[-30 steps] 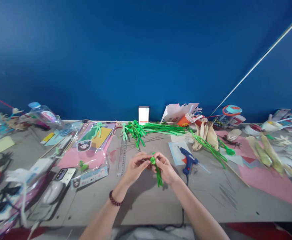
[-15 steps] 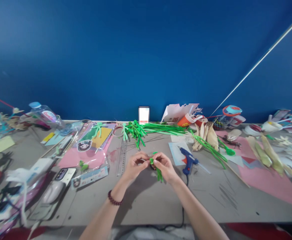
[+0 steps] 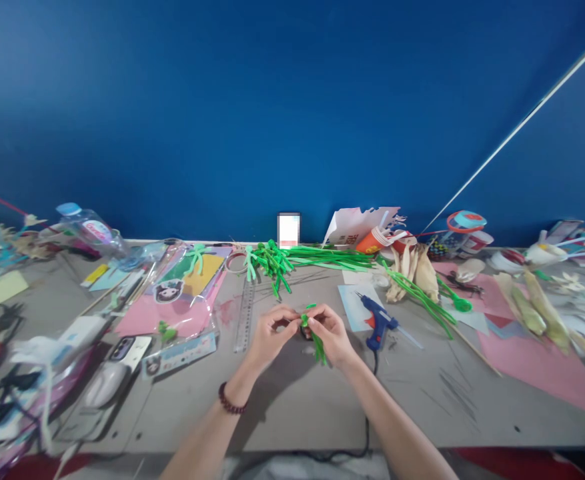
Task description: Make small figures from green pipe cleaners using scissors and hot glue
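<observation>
Both hands meet low in the middle of the view, above the grey table. Between their fingertips is a small green fuzzy piece [image 3: 319, 348], with strips hanging down beside the right fingers. My left hand [image 3: 273, 331] pinches its left side with thumb and forefinger; a dark bead bracelet [image 3: 231, 399] circles that wrist. My right hand [image 3: 333, 335] is closed on the piece from the right. Something small and dark shows under the fingertips, too hidden to make out. Beyond the hands lie a bundle of green stems [image 3: 332, 258] and a green fuzzy cluster [image 3: 273, 261].
A blue glue gun [image 3: 381, 325] lies right of the hands on the grey table [image 3: 322, 413], its cable running to the front edge. A clear ruler [image 3: 245, 317], pink sheets [image 3: 139, 310], a phone [image 3: 135, 350] and a white mouse [image 3: 106, 385] are at left. Dried husks [image 3: 425, 277] lie at right.
</observation>
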`<state>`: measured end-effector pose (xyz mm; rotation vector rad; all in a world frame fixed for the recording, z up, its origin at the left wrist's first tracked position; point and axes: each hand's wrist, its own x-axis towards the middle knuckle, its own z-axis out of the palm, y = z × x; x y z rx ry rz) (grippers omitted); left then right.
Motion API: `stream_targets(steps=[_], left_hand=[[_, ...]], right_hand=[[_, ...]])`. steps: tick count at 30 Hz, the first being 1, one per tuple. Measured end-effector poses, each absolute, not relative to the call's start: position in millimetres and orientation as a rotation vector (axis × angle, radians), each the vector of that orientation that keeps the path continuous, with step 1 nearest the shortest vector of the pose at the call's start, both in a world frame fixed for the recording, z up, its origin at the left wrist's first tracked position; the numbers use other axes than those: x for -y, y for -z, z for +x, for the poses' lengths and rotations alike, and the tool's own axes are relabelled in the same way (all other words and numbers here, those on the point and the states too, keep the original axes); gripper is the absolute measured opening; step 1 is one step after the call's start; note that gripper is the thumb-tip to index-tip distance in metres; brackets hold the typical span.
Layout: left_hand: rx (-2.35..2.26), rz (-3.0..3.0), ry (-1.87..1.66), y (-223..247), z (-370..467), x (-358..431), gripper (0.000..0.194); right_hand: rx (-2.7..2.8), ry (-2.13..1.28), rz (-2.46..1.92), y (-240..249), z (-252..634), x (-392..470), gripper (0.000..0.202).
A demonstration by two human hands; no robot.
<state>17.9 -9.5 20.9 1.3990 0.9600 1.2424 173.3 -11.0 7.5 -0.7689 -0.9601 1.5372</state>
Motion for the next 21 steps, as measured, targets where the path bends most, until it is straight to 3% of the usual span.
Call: stream_targets(steps=[7,21], left_hand=[[-0.874,1.504,-1.227,-18.5,15.2,9.9,0.027],[-0.981,1.401,-1.326,-15.3,22.4,10.0,0.015]], right_hand=[[0.777,-1.732,-0.666,-12.3,174.7,11.9,0.027],[0.78,-1.631,-0.779,-5.8,168.3,10.9,0.032]])
